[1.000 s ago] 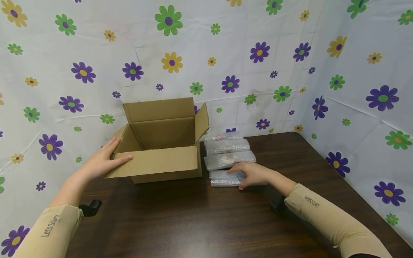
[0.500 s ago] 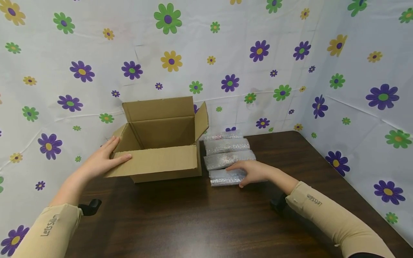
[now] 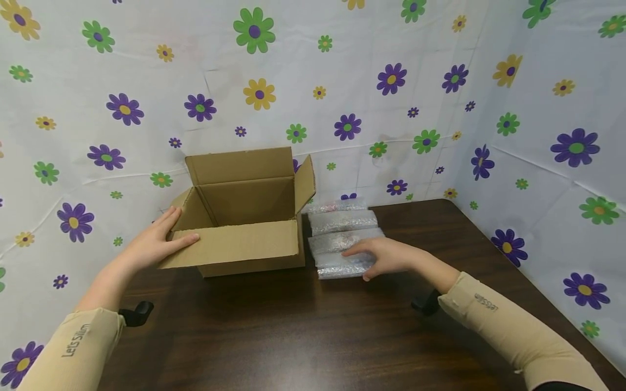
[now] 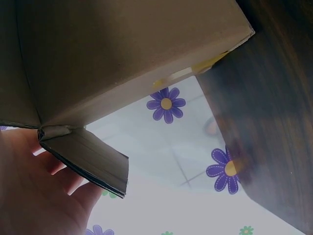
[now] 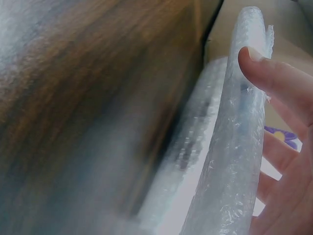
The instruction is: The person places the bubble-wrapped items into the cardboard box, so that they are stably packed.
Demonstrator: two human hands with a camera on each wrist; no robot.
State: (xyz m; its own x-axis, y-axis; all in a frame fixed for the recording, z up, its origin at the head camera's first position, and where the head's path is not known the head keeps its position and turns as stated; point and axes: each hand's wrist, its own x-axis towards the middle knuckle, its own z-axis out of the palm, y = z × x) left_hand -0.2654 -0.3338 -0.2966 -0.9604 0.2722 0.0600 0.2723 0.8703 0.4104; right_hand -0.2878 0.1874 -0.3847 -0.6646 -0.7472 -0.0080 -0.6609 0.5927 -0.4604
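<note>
Bubble-wrapped packets [image 3: 342, 239], four counted from the head view, in a row running near to far on the dark table [image 3: 303, 336], just right of one open cardboard box [image 3: 244, 217]. Nearest packet [image 3: 342, 267] under the right hand [image 3: 386, 258], fingers over its top and thumb at its near right edge, curled round it in a light grip. Left hand [image 3: 151, 244] at the box's near left corner, thumb lying along the near flap [image 3: 230, 244], fingers straight against the left flap, pressing without clasping. Four flaps up or out, inside of the box bare as far as visible. Flowered sheet [image 3: 342, 81] behind and to the right.

From the left wrist: underside of the box [image 4: 122, 54] close above, one folded flap [image 4: 88, 161] resting against the palm of the left hand [image 4: 34, 196], fingers spread straight.

From the right wrist: one packet [image 5: 234, 147] on edge, right hand [image 5: 283, 161] wrapped round it, thumb [image 5: 269, 73] on the near face; a second packet [image 5: 195, 147] blurred just beyond.

Against half a second earlier: right hand slightly farther in and nearer packet tipped up a little under it; left hand and box unchanged.
</note>
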